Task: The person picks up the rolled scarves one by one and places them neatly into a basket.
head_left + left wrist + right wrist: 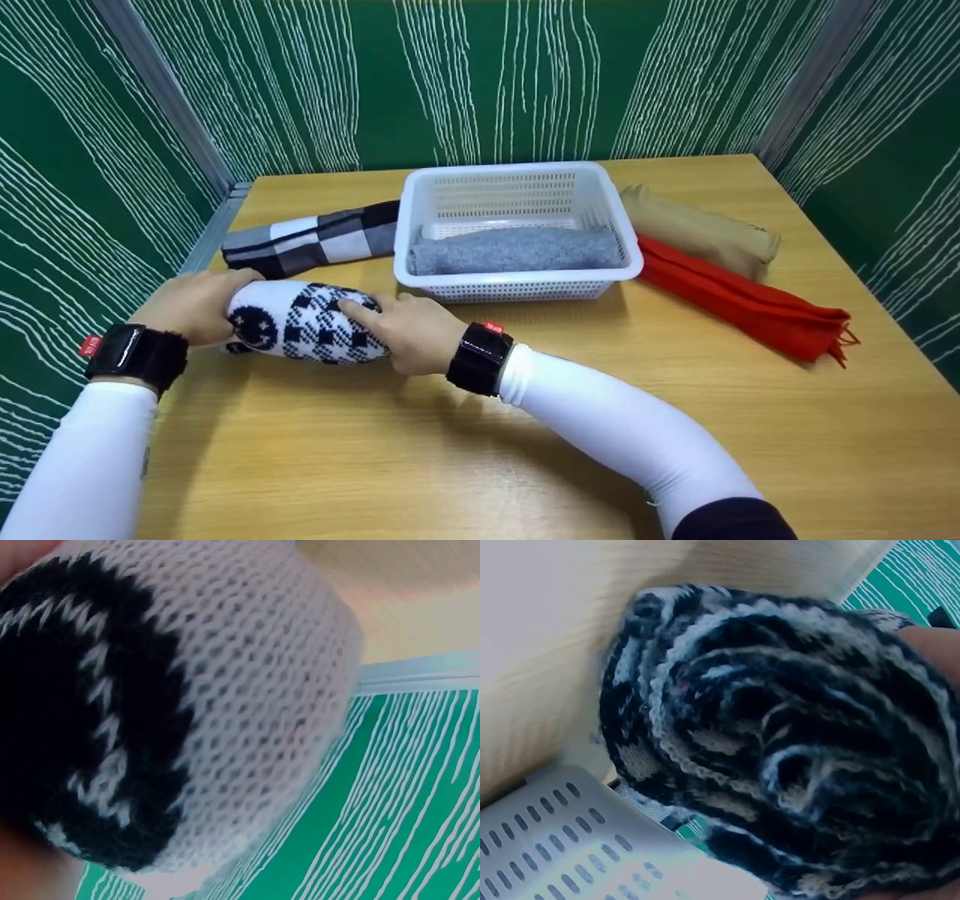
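A rolled black-and-white knitted scarf (319, 324) is held above the table's left part, between both hands. My left hand (196, 306) grips its left end, the thumb side toward the top. Around the right end, my right hand (421, 331) holds the roll with the index finger stretched along its upper face. The left wrist view is mostly filled by the white and black knit (255, 682). In the right wrist view the spiral end of the scarf (780, 750) shows its wound layers. The fingers under the roll are hidden.
Behind the hands stands a white plastic basket (517, 279) with a rolled grey scarf (517, 251) inside. A checked black, white and grey roll (311, 240) lies left of it. On its right are a tan roll (701, 231) and a red fringed one (742, 300). Green walls enclose the table.
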{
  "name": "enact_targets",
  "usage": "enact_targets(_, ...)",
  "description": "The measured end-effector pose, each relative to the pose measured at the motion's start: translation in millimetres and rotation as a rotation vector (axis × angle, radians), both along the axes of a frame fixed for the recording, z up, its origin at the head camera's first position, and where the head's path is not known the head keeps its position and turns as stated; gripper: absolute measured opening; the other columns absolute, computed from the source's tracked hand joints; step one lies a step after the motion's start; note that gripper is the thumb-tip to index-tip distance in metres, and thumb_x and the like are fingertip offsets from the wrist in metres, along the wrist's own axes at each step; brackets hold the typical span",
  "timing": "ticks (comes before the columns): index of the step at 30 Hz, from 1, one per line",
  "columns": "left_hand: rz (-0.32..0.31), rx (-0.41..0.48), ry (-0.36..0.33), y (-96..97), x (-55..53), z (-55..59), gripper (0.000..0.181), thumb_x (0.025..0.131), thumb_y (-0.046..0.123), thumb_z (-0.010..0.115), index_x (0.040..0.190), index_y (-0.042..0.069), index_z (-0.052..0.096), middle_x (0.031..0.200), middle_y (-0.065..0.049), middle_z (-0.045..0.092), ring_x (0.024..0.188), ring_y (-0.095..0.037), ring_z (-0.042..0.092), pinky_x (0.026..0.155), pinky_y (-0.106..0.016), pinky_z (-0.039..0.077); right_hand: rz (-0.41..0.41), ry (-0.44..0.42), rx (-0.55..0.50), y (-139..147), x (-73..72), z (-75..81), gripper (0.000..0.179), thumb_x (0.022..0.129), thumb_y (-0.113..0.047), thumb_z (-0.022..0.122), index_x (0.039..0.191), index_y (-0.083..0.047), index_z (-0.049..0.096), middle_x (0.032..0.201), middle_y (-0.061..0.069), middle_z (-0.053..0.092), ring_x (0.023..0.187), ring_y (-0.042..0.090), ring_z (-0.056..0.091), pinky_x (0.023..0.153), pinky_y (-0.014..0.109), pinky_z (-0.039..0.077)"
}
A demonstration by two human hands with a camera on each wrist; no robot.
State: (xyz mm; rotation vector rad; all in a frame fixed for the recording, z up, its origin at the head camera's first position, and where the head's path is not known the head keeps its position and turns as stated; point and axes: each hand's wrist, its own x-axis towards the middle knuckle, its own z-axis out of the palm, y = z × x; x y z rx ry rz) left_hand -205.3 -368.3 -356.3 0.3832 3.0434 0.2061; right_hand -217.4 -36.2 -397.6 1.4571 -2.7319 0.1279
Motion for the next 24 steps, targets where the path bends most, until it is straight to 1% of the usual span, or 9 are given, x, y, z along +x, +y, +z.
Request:
enact_targets(4, 0.003, 0.001, 0.015, 1.5, 2.3, 3.9, 0.062, 0.073, 0.004, 0.088, 0.132, 0.02, 0.072, 0.122, -0.01, 0.078, 0.114, -0.038, 0.07, 0.1, -0.069, 0.053, 0.005, 0.018, -0.005, 1, 2.6, 4.3, 0.104, 0.086, -0.014, 0.083, 0.174, -0.023, 0.028, 0.159, 0.026, 0.054, 0.112, 0.038, 0.073, 0.091, 0.045, 0.066)
enact_targets(9, -0.024, -0.029, 0.039, 2.8, 3.7, 6.6, 0.061, 0.073, 0.002, 0.085, 0.13, 0.018, 0.071, 0.12, -0.011, 0.078, 0.111, -0.038, 0.072, 0.098, -0.067, 0.055, 0.011, 0.021, -0.011, 4, 4.8, 7.3, 0.098, 0.089, -0.012, 0.078, 0.173, -0.022, 0.029, 0.161, 0.024, 0.053, 0.114, 0.039, 0.073, 0.092, 0.047, 0.065)
enact_targets(11, -0.029, -0.032, 0.041, 3.7, 3.6, 8.7, 0.062, 0.073, 0.001, 0.084, 0.131, 0.018, 0.071, 0.122, -0.011, 0.078, 0.112, -0.039, 0.072, 0.098, -0.068, 0.055, 0.01, 0.013, -0.017, 5, 5.0, 9.0, 0.096, 0.09, -0.01, 0.076, 0.173, -0.021, 0.03, 0.163, 0.024, 0.052, 0.116, 0.039, 0.073, 0.094, 0.047, 0.065)
enact_targets(13, -0.021, -0.023, 0.037, 5.1, 3.6, 11.3, 0.061, 0.075, 0.004, 0.085, 0.132, 0.02, 0.072, 0.124, -0.01, 0.078, 0.115, -0.04, 0.071, 0.1, -0.068, 0.055, 0.01, 0.007, -0.025, 7, 5.5, 11.3, 0.097, 0.089, -0.009, 0.076, 0.173, -0.021, 0.03, 0.163, 0.025, 0.051, 0.117, 0.039, 0.074, 0.094, 0.048, 0.065)
enact_targets(16, -0.014, -0.011, 0.037, 7.7, 3.7, 15.5, 0.058, 0.079, 0.01, 0.086, 0.133, 0.021, 0.072, 0.126, -0.009, 0.077, 0.118, -0.039, 0.07, 0.101, -0.068, 0.054, 0.011, 0.013, -0.035, 9, 6.5, 15.1, 0.096, 0.089, -0.008, 0.076, 0.173, -0.021, 0.03, 0.163, 0.026, 0.051, 0.116, 0.039, 0.074, 0.092, 0.048, 0.066)
enact_targets(19, -0.019, -0.007, 0.051, 9.6, 4.0, 19.0, 0.054, 0.081, 0.015, 0.087, 0.132, 0.022, 0.073, 0.125, -0.007, 0.078, 0.118, -0.038, 0.071, 0.101, -0.067, 0.055, 0.018, 0.036, -0.043, 11, 7.3, 18.6, 0.095, 0.09, -0.007, 0.075, 0.172, -0.02, 0.031, 0.162, 0.026, 0.052, 0.116, 0.039, 0.075, 0.088, 0.048, 0.067)
enact_targets(24, -0.041, -0.008, 0.09, 9.4, 4.4, 19.8, 0.055, 0.078, 0.012, 0.088, 0.132, 0.019, 0.073, 0.126, -0.009, 0.078, 0.117, -0.039, 0.07, 0.101, -0.066, 0.054, 0.027, 0.067, -0.057, 13, 8.6, 22.6, 0.094, 0.089, -0.006, 0.074, 0.172, -0.02, 0.032, 0.161, 0.027, 0.053, 0.116, 0.041, 0.075, 0.083, 0.048, 0.068)
